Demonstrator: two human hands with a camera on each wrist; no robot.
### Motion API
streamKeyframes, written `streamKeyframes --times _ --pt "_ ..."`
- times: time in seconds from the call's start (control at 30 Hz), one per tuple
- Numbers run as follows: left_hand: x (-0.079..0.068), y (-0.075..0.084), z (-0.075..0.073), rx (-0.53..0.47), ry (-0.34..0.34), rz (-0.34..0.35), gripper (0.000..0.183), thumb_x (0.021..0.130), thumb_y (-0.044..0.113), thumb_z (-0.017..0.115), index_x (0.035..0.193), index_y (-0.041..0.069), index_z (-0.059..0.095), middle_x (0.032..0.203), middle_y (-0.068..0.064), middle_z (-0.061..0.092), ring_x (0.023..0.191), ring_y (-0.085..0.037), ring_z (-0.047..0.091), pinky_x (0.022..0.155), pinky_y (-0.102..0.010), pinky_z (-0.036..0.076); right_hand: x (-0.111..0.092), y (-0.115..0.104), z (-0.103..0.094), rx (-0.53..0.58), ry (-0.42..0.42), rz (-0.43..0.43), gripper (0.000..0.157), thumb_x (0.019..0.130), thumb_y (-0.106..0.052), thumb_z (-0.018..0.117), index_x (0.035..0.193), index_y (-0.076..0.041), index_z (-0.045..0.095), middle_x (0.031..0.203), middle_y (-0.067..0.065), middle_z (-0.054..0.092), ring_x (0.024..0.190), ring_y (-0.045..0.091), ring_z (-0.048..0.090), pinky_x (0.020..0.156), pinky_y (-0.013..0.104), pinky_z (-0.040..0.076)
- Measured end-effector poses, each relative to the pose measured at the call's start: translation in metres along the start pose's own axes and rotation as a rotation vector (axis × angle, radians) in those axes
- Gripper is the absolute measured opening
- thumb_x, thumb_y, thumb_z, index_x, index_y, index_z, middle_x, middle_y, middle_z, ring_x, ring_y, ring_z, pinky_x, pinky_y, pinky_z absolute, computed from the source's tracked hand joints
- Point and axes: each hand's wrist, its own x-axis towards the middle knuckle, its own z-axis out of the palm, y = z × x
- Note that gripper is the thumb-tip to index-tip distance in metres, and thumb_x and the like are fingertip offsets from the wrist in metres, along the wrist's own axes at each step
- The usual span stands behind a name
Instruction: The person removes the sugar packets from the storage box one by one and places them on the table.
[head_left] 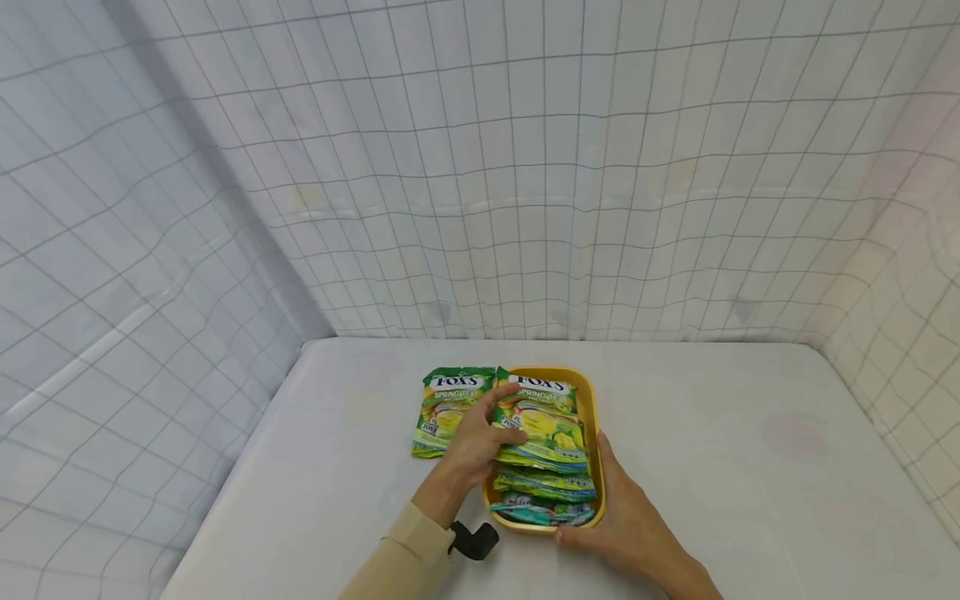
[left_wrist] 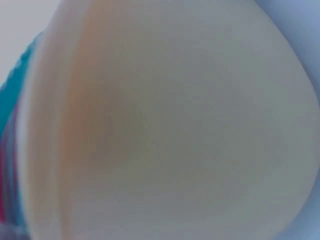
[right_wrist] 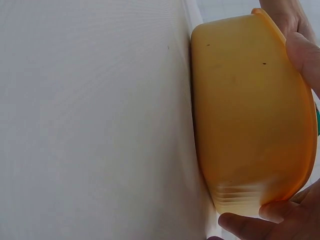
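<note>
At the centre of our clock face, twelve being away from the person, the yellow tray (right_wrist: 250, 110) stands on the table (head_left: 712, 433), filled with overlapping packets. Its uppermost green packet (head_left: 551, 429) covers the rim at nine o'clock. Close by, towards ten o'clock, we record a further green packet (head_left: 450, 421) lying flat on the table; whether it touches the tray we cannot tell.

We find the hands apart. The left hand (head_left: 474, 440) rests over the uppermost packet's nine o'clock edge, thumb and forefinger extended; its other fingers are hidden. The right hand (head_left: 626, 517) grips the tray's corner between three and six o'clock.

We judge slippage the chief risk: the glossy, stepped pile could slide over the nine o'clock rim if pressed unevenly. A loosened right grip could let the tray swivel, and a leftward push could ruck up the neighbouring packet.
</note>
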Motion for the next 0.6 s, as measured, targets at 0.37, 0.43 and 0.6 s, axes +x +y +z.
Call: streamKeyframes --times 0.37,0.43,0.6 --pt "-0.006 0.003 -0.011 0.053 0.021 0.047 0.077 0.083 -0.02 0.068 0.15 0.013 0.05 0.167 -0.02 0.012 0.138 -0.046 0.036 0.079 -0.038 0.056 0.001 -0.001 0.0 -0.025 -0.023 0.034 0.146 0.063 -0.071 0.085 0.164 -0.009 0.001 0.167 0.018 0.017 0.145 0.039 0.034 0.11 0.059 0.036" --pt "-0.008 0.005 -0.013 0.047 0.014 0.063 0.078 0.082 -0.021 0.067 0.151 0.011 0.049 0.167 -0.019 0.009 0.14 -0.046 0.033 0.079 -0.037 0.056 0.001 -0.001 0.0 -0.026 -0.023 0.033 0.146 0.063 -0.071 0.085 0.164 -0.009 0.001 0.167 0.018 0.017 0.145 0.039 0.033 0.11 0.059 0.036" --pt "-0.01 0.01 -0.018 0.036 0.023 0.078 0.078 0.082 -0.022 0.067 0.151 0.01 0.048 0.169 -0.016 0.004 0.147 -0.045 0.023 0.077 -0.034 0.056 0.0 -0.001 0.0 -0.012 -0.019 0.027 0.145 0.064 -0.07 0.086 0.164 -0.011 0.0 0.167 0.016 0.018 0.146 0.037 0.033 0.111 0.058 0.035"
